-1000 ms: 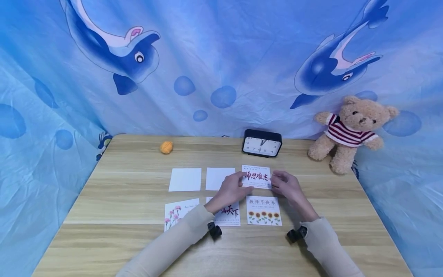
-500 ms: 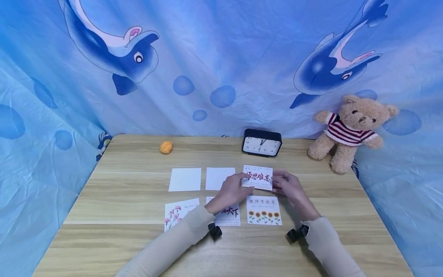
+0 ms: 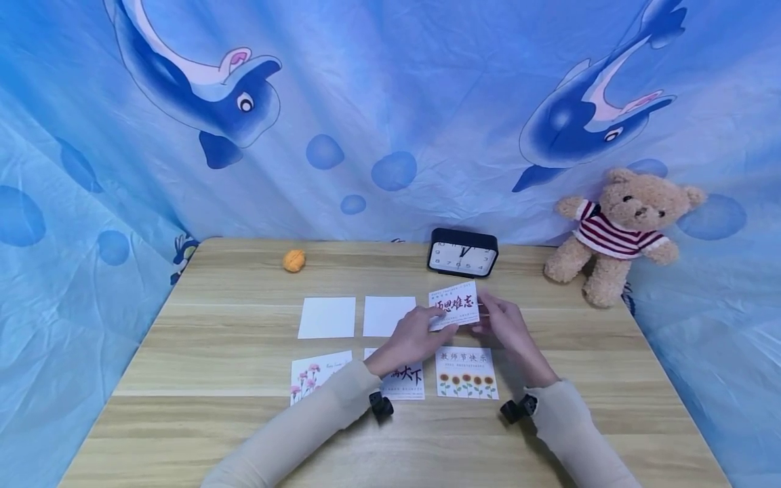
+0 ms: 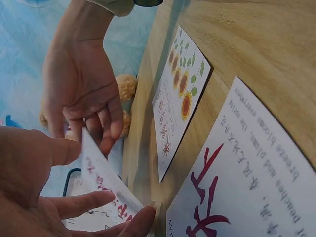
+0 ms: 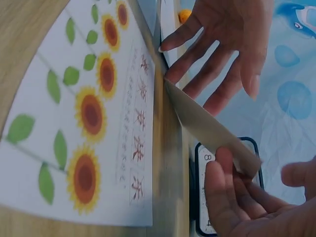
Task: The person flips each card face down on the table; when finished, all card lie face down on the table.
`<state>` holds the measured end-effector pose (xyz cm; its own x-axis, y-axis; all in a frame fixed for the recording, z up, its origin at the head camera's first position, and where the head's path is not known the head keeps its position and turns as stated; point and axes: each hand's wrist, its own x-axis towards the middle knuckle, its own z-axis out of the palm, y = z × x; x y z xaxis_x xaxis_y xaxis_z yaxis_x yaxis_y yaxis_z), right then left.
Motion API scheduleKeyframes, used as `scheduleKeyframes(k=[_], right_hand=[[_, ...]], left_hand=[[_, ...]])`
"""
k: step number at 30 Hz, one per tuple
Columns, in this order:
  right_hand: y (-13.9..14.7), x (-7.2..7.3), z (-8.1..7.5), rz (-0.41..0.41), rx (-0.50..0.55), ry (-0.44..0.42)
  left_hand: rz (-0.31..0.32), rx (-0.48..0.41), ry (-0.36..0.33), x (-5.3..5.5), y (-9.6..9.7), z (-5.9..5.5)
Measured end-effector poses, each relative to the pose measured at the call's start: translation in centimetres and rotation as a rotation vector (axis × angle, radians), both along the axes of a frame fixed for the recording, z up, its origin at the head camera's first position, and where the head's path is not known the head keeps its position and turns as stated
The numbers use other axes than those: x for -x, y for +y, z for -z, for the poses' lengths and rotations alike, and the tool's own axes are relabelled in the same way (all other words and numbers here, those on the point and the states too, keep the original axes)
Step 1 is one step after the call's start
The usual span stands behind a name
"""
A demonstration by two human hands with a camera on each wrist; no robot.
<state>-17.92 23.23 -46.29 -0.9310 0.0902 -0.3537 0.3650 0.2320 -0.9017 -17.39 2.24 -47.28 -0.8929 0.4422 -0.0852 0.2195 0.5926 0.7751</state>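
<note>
A white card with red lettering (image 3: pixel 454 305) is tilted off the table just in front of the clock, its right side raised. My left hand (image 3: pixel 415 339) has its extended fingers against the card's left part, and its thumb stands apart. At the right edge my right hand (image 3: pixel 509 332) holds the card, with curled fingers (image 5: pixel 222 163) at its plain back. Below lie a sunflower card (image 3: pixel 466 373), another red-lettered card (image 3: pixel 405 383) partly under my left forearm, and a pink-flower card (image 3: pixel 311 373).
Two blank white cards (image 3: pixel 326 317) lie to the left of my left hand. A black-framed clock (image 3: pixel 462 254), a small orange ball-like object (image 3: pixel 294 261) and a teddy bear (image 3: pixel 622 230) stand along the table's back. A blue dolphin-print curtain (image 3: pixel 390 102) hangs behind.
The red-lettered card shifted slightly right, then its right side rose and it tilted up. My right hand moved slightly left and turned with it. The other cards stay in place.
</note>
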Motion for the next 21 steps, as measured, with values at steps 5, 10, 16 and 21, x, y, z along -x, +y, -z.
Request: scheduleKeyframes(k=[5,10,16,21], right_hand=[[-0.5,-0.1,-0.3,-0.03,0.12,-0.006],[-1.0,-0.1,-0.2,-0.056,0.169,-0.024],[-1.6,-0.1,0.3,-0.064,0.145,-0.011],[-2.1,0.0,0.8,-0.091,0.057,0.045]], left_hand=[[-0.012,-0.023,-0.018,0.1,0.4,0.1],[-0.029,-0.08,0.002,0.1,0.8,0.1],[-0.061,-0.224,0.009,0.2,1.1,-0.1],[-0.1,-0.345,-0.025,0.4,1.2,-0.1]])
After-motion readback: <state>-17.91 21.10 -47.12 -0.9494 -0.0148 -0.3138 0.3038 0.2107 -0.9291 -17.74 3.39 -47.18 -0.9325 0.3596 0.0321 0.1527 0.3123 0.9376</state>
